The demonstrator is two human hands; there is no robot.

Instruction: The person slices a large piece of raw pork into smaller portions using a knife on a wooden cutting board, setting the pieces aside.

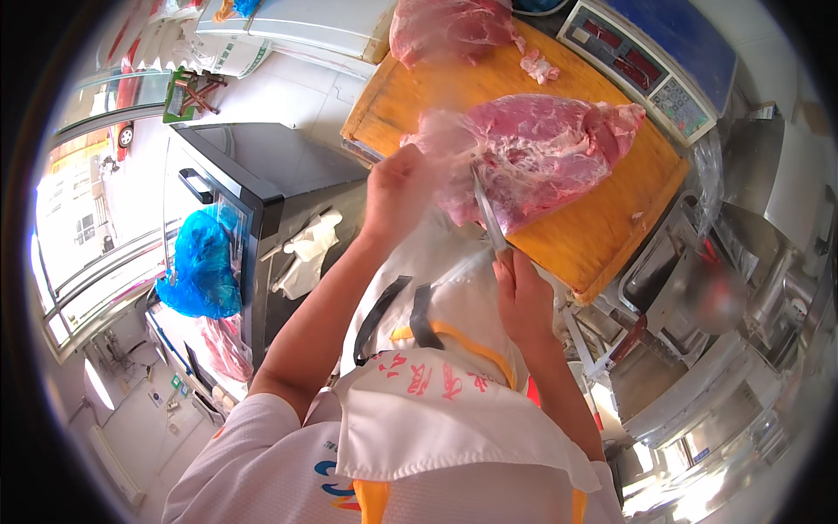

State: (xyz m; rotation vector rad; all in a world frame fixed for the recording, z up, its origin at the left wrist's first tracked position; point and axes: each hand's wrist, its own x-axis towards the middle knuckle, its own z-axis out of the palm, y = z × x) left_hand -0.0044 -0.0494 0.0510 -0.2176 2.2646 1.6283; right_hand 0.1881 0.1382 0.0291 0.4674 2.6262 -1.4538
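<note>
A large cut of raw meat lies on a yellow wooden cutting board in front of me. My right hand is wrapped round the handle of a knife, whose blade points away from me with its tip against the meat's near side. At the meat's left end, my left hand is closed in a fist. Between that fist and the meat the picture is hazy, so what its fingers pinch is hidden; pale tissue at the meat's edge lies right beside it.
Another piece of meat rests at the board's far side, near a small scrap. A digital scale stands at the far right. Left are a dark-framed cabinet, white gloves and a blue plastic bag.
</note>
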